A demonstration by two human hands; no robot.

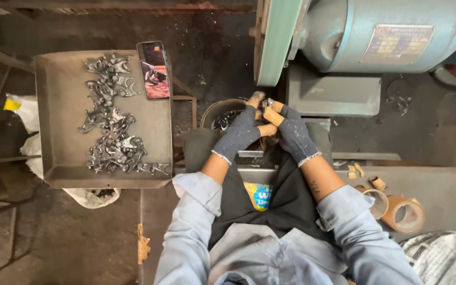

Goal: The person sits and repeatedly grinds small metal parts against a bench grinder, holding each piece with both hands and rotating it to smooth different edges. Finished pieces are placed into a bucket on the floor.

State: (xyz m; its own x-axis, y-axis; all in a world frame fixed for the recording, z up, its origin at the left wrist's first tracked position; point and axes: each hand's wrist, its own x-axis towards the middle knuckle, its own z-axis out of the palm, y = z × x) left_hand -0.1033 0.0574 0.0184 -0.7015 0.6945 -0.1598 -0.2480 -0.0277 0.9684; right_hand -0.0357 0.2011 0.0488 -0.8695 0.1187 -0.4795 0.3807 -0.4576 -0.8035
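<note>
Both gloved hands squeeze 1 small metal part (268, 103) together, left hand (240, 133) and right hand (293, 132), just below the green grinder belt (276, 42).

Gloved hands (267, 126) at grinder belt (278, 42)

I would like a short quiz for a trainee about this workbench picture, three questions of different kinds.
1. True or false: the phone leans in the metal tray beside the grey metal parts.
2. What do both hands wear? A) dark knit gloves B) nothing C) yellow rubber gloves
3. Fill in: the tape rolls lie on the person's ____ side.

Key
1. True.
2. A: the left hand and right hand meet, gloved, on a small part below the green belt sander.
3. Right.
</note>
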